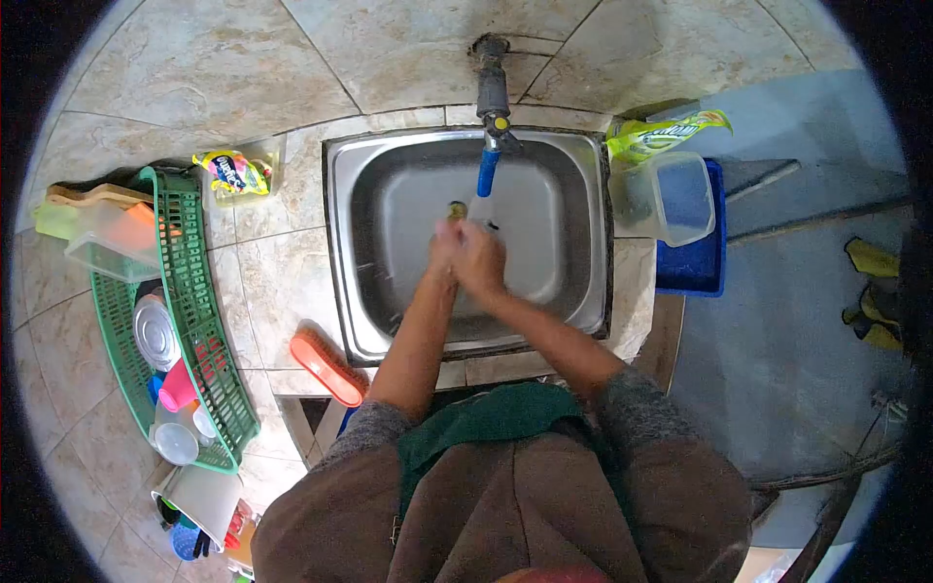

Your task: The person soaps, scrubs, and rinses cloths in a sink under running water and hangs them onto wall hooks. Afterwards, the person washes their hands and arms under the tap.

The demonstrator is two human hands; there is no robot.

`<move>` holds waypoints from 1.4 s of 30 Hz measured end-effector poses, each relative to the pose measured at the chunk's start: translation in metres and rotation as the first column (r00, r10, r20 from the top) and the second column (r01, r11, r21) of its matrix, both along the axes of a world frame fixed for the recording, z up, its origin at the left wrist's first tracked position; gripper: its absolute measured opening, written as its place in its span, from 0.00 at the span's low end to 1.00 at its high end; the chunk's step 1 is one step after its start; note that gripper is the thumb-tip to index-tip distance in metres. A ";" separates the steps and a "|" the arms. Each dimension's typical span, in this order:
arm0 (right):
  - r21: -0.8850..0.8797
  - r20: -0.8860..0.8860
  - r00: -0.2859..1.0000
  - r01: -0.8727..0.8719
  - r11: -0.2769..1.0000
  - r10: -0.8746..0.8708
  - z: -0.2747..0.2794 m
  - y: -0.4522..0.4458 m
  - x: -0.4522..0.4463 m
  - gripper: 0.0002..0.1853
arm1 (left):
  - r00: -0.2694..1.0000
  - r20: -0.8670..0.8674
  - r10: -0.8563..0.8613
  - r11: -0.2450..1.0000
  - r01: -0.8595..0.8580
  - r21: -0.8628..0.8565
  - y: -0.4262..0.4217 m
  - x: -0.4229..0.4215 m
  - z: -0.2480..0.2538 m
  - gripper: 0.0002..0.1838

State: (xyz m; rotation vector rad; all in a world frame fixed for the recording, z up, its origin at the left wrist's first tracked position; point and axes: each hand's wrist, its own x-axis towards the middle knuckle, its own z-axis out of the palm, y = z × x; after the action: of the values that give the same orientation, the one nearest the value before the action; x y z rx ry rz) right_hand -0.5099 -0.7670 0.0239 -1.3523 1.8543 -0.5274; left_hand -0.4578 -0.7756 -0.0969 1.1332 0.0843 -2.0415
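Yellowish object (457,208) shows just beyond the left hand (444,247), whose blurred fingers' grip I cannot tell.

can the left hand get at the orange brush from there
Probably yes: the orange brush lies uncovered on the tiled counter beside the sink, on the same side as the left hand, which would only need to part from the right hand and cross the sink's rim.

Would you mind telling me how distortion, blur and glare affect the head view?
Head view: wide-angle distortion bows the wall-counter line, and the corners fall to black; the left hand and right hand look slightly blurred; the steel sink carries bright reflections.
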 end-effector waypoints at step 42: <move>-0.139 -0.273 0.928 0.224 0.965 -0.255 -0.111 -0.015 0.019 0.18 | 0.907 -0.389 -0.161 0.947 0.030 -0.321 -0.008 0.031 -0.102 0.19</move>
State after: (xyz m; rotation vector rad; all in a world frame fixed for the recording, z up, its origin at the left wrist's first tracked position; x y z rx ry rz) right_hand -0.4907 -0.7818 -0.0871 -1.3343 2.2799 -0.5830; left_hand -0.4267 -0.7831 -0.1994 0.5109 -0.0833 -2.2592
